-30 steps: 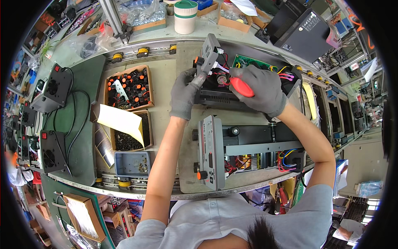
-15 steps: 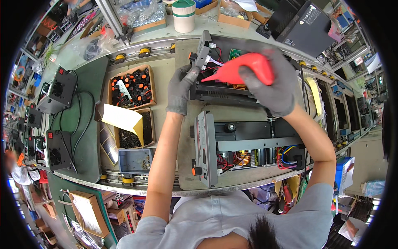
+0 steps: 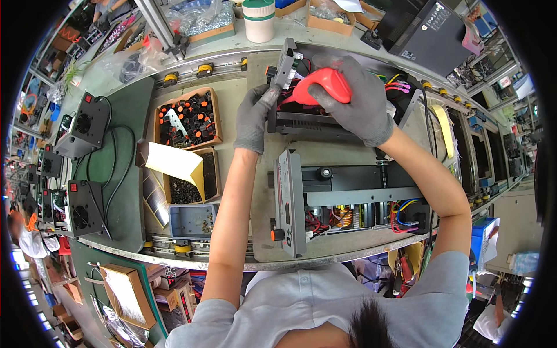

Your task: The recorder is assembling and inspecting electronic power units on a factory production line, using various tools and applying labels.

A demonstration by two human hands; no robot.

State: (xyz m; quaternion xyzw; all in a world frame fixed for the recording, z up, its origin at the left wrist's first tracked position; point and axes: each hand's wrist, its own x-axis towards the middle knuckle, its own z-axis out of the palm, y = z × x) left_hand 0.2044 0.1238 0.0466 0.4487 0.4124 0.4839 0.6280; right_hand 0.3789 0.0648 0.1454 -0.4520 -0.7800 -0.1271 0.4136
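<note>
Workshop bench (image 3: 191,78) under me, crowded with parts. My left hand (image 3: 253,119), gloved grey, pinches the grey front panel (image 3: 285,61) of the far chassis (image 3: 325,123), fingers closed on its edge. My right hand (image 3: 354,104) is wrapped tight around a red tool (image 3: 322,87), its tip pointing left into the wiring just behind that panel. Nearer me lies a second chassis (image 3: 348,200) with its own panel facing left. Left of my arm sit a box of orange-and-black knobs (image 3: 188,119) and a box of screws (image 3: 194,182).
</note>
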